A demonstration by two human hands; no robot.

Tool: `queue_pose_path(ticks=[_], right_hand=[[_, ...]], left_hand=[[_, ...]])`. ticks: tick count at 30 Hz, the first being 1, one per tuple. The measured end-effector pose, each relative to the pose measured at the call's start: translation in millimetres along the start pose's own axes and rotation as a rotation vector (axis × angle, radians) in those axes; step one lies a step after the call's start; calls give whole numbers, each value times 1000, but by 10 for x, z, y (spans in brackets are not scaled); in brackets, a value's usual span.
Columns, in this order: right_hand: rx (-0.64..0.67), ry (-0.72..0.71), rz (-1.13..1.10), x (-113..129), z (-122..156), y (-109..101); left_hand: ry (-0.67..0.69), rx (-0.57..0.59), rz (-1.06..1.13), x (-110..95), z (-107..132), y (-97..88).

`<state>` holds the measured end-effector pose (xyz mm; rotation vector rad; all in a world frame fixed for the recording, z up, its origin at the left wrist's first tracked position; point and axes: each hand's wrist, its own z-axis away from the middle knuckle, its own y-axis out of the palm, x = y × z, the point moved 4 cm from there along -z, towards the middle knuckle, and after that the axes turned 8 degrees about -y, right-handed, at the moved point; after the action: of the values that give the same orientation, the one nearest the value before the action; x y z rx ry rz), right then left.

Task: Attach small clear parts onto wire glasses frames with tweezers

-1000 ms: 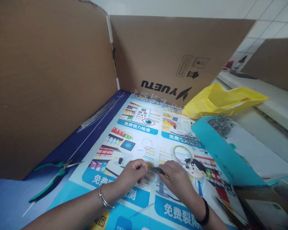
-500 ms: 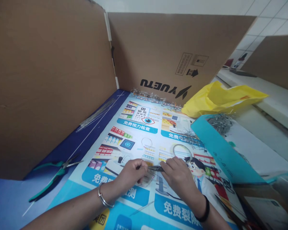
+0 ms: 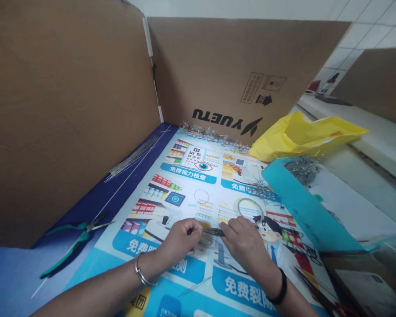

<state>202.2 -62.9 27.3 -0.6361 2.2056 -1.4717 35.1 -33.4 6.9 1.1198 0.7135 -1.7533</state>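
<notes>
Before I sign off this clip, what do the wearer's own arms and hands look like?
Both forearms are bare as far as the view shows, with no sleeves, and neither hand is gloved. A shiny, silver-coloured bangle, slim and rounded, circles the wrist of the left hand. A plain-looking black band is around the wrist of the right hand.
</notes>
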Motion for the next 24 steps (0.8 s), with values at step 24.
queue_pose_path(ticks=[24], right_hand=[[149, 154, -366, -30, 15, 108]], left_hand=[[57, -31, -59, 22, -10, -3]])
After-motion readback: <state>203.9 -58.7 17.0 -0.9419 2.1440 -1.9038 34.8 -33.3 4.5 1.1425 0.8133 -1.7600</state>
